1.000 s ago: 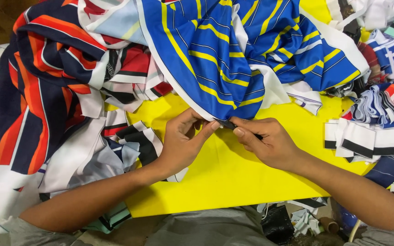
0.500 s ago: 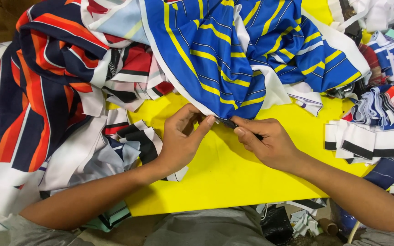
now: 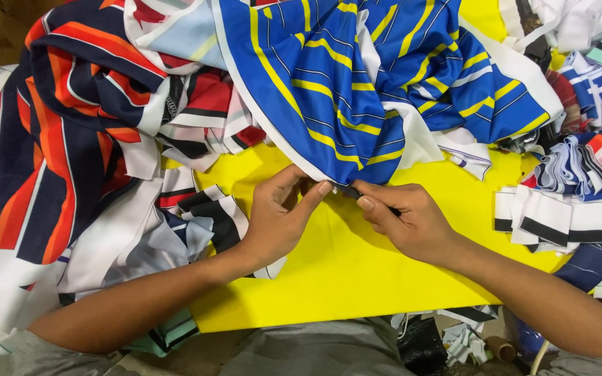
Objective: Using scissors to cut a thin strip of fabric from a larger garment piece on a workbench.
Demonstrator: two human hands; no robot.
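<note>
Clearly, from the head camera we have both hands meeting at the lower edge of the blue cloth (image 3: 343,90), which lies heaped across the top of the yellow table (image 3: 343,278) and hangs down to a point between our thumbs. Our left hand (image 3: 280,216) is closed in a pinch on that edge, thumb and forefinger together on the fabric. Our right hand (image 3: 405,223) is closed too, clamped on a small dark tool (image 3: 348,189) whose tip pokes out toward the cloth; it also seems to press the edge down.

What could go wrong, as we judge it: the tool's tip sits just beside our left fingertips (image 3: 322,189), so a slip could nick a finger. The pinch takes only the very edge, so the weight of the heap above could drag the cloth out of it. A loose fold could also slide under the tip and get caught.

Hard to make out: we cannot tell what the tool is, since our right fingers cover nearly all of it, nor whether its tip touches the cloth or stops just short. The seam or thread being worked is too small to see. The blue cloth runs out of frame at the top. The red and navy cloth (image 3: 43,139) at the left is cut off by the frame edge, and the striped strips (image 3: 559,219) at the right lie partly under other scraps. Below the table edge we see only dim clutter.
</note>
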